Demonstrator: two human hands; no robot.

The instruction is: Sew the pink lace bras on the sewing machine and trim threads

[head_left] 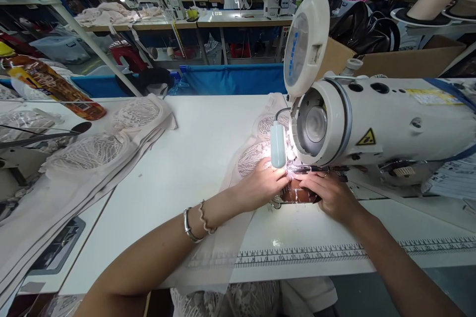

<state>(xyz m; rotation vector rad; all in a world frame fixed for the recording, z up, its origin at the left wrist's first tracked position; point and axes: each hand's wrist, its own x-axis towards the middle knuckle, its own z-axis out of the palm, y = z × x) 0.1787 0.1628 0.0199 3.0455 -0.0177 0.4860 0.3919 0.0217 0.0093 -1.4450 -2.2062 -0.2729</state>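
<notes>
A white sewing machine (pixel 372 119) lies across the right side, its round end cover (pixel 307 42) swung up. Beneath its head, a sheer pale pink lace fabric (pixel 255 156) runs under the lit needle area and trails toward the front table edge. My left hand (pixel 265 182) presses and grips this fabric left of the needle, fingers bent together. To the right of the needle, my right hand (pixel 329 192) has its fingers stretched forward on the work area. A small lamp (pixel 278 145) hides part of the needle area. Between the hands is a brown, shiny plate (pixel 300 192).
Stacked lace pieces (pixel 100 153) lie along the left, beside a bottle (pixel 55 86) on its side. A ruler strip (pixel 297 256) follows the front of the white table (pixel 178 163). Behind are a blue cloth trough (pixel 234 79), a cardboard box (pixel 412 62), other machines and people.
</notes>
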